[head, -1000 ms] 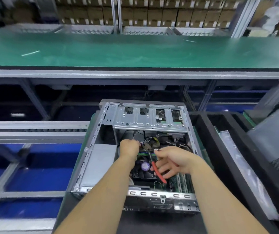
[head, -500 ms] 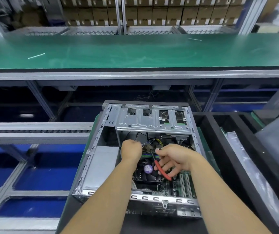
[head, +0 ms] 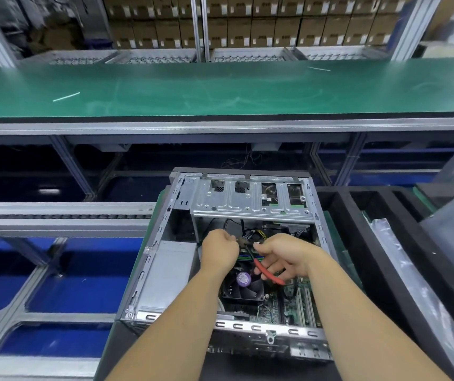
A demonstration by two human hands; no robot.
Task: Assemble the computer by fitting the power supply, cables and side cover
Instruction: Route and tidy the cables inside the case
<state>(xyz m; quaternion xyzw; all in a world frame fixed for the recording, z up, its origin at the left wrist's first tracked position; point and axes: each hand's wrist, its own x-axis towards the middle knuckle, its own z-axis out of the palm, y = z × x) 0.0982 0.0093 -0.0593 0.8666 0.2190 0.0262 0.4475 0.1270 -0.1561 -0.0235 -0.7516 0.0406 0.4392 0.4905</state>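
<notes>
While left hand (head: 219, 250) pinches cables (head: 250, 237), right hand (head: 283, 255) grips cutters (head: 267, 272).

A green counter (head: 220, 89) spans the room on an aluminium frame (head: 220, 125). Cardboard boxes (head: 247, 26) line the shelves behind. Blue floor (head: 82, 273) shows below.

— What is seen at the far side?
— A green conveyor belt (head: 220, 86) is stretched from left to right, with two thin white strips (head: 66, 96) lying on it. Stacked cardboard boxes (head: 247, 26) are ranged behind it.

— And nearer?
— Blue panels (head: 55, 281) are set beneath a metal frame (head: 55, 224) at the left. A black foam tray (head: 357, 243) is placed at the right, with a clear plastic bag (head: 412, 284) laid in it.
</notes>
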